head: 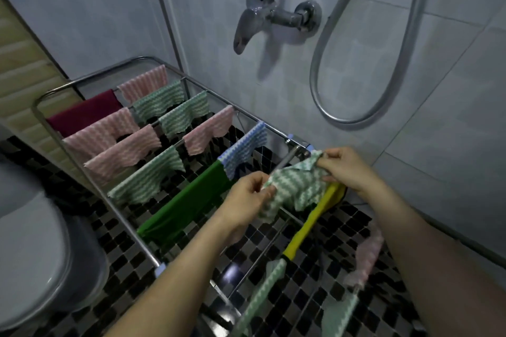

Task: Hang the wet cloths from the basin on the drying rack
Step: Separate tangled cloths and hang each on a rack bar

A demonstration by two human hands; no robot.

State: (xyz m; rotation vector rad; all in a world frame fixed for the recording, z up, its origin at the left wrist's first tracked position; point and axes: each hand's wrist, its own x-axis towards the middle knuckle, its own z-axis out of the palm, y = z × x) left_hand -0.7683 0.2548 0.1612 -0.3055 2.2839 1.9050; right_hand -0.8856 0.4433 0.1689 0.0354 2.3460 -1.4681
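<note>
Both hands worked one green-and-white striped cloth (295, 186), just past centre at 5 o'clock, over a rack bar. Left hand (247, 194) pinched its near corner, fingers curled on the fabric. Right hand (347, 169) pinched the far corner, thumb and fingertips closed on it, by the wall-side rail. The cloth hung bunched between them, hiding the top of a yellow cloth (312, 221). The drying rack (104, 70) ran from 10 o'clock to 5 o'clock over checkered floor tiles (123, 268). Hung on it: dark red cloth (82, 115) at 9 o'clock, pink striped cloths (106, 128), solid green cloth (189, 200) and blue striped cloth (243, 153) near centre. Shower tap (262, 13) at 12 o'clock, toilet lid (32, 249) at 8 o'clock.
</note>
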